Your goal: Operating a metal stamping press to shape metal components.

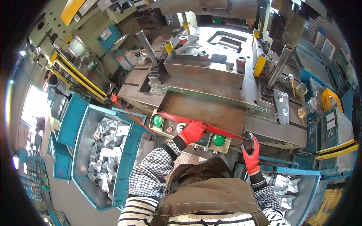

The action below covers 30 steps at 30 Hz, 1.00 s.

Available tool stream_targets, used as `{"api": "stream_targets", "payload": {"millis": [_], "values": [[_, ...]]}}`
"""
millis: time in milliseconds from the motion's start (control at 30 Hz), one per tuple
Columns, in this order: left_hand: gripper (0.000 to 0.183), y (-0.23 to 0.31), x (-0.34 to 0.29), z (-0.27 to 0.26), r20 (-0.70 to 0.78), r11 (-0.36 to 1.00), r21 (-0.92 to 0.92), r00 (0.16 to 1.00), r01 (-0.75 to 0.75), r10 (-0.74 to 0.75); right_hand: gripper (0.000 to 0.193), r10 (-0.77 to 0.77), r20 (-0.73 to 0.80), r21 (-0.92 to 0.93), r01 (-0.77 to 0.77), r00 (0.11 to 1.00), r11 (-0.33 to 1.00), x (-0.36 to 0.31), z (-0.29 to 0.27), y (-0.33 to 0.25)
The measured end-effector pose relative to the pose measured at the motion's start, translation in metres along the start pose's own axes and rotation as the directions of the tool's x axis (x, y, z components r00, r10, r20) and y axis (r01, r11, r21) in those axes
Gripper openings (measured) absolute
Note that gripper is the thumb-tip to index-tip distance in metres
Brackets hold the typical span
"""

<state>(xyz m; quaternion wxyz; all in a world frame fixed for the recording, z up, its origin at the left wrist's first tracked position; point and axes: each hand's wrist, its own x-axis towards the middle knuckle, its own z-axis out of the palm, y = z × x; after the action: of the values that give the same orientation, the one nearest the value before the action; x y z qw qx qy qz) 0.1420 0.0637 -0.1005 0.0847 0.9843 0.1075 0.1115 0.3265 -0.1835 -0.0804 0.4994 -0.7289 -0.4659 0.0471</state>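
Observation:
My left hand (192, 132), in a red glove, is at the control box (171, 126) below the press, against the red front edge (224, 131) of a brown metal tray (203, 109). Its fingers look bent together, and what they hold, if anything, is hidden. A green button (157, 120) lies to its left and another green button (219, 139) to its right. My right hand (252, 155), gloved in red with dark fingertips, is raised right of the box. Thumb and fingers are apart there, with nothing between them.
The steel die (205, 71) with upright guide posts (281, 66) stands ahead. A blue bin (126, 165) of bent metal parts (107, 150) is at the left; another bin (311, 173) with similar parts sits at the lower right. A bracket-like metal part (281, 106) lies on the press bed.

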Motion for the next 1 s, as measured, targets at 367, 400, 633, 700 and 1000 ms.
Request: {"api": "stream_targets", "payload": {"millis": [367, 400, 633, 700, 1000], "values": [[0.028, -0.008, 0.005, 0.016, 0.030, 0.999, 0.046, 0.999, -0.027, 0.025, 0.042, -0.236, 0.418, -0.336, 0.391, 0.877, 0.857, 0.028, 0.077, 0.005], [0.029, -0.011, 0.012, 0.012, -0.013, 0.997, 0.070, 0.999, -0.042, 0.043, 0.042, -0.276, 0.401, -0.369, 0.430, 0.873, 0.824, 0.038, 0.082, 0.015], [0.027, -0.043, 0.038, 0.020, -0.035, 0.998, -0.049, 0.999, -0.044, 0.042, 0.044, -0.329, 0.356, -0.450, 0.469, 0.875, 0.760, 0.061, 0.083, 0.007], [0.025, -0.050, 0.047, 0.024, -0.070, 0.996, -0.061, 0.996, -0.068, 0.063, 0.043, -0.305, 0.378, -0.327, 0.435, 0.874, 0.839, 0.053, 0.083, 0.000], [0.028, -0.069, 0.082, 0.029, -0.076, 0.993, -0.120, 0.997, -0.002, -0.007, 0.043, 0.009, 0.188, -0.313, 0.051, 0.982, 0.948, -0.001, 0.058, -0.029]]}}
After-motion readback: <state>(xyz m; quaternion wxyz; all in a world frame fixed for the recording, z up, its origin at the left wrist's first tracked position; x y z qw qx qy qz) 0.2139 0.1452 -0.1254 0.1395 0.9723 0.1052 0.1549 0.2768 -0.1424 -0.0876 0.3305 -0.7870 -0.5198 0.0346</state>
